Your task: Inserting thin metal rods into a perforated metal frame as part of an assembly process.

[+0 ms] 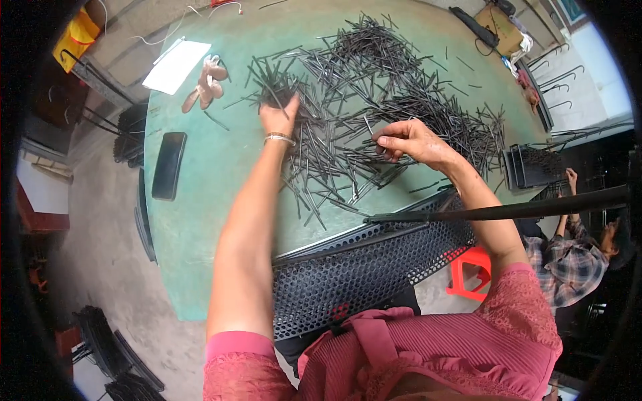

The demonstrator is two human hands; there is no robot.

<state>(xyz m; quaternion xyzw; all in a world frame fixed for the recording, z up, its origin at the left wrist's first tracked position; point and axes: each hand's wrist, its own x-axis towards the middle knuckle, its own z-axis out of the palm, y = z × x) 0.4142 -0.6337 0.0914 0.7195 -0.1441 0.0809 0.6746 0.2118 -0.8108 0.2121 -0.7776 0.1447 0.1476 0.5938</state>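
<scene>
A bunch of thin dark rods (pixel 273 81) is gathered in my left hand (pixel 279 115), its fingers closed round them at the left side of the pile. My right hand (pixel 409 142) pinches one short thin rod (pixel 368 125) between thumb and fingertips, above the near part of the pile. Many more loose rods (pixel 374 50) lie in a tangled heap over the green table (pixel 200 160). Across my lap, below both hands, rests a black perforated panel (pixel 341 281) full of round holes. A long dark bar (pixel 521 208) passes in front of my right forearm.
On the table's left lie a black phone (pixel 169 166), a white paper sheet (pixel 176 65) and a brownish lobed object (pixel 204 85). Right of me are a red stool (pixel 469 275) and a person in a checked shirt (pixel 568 267). Dark mesh panels (pixel 533 167) stand beside the table's right edge.
</scene>
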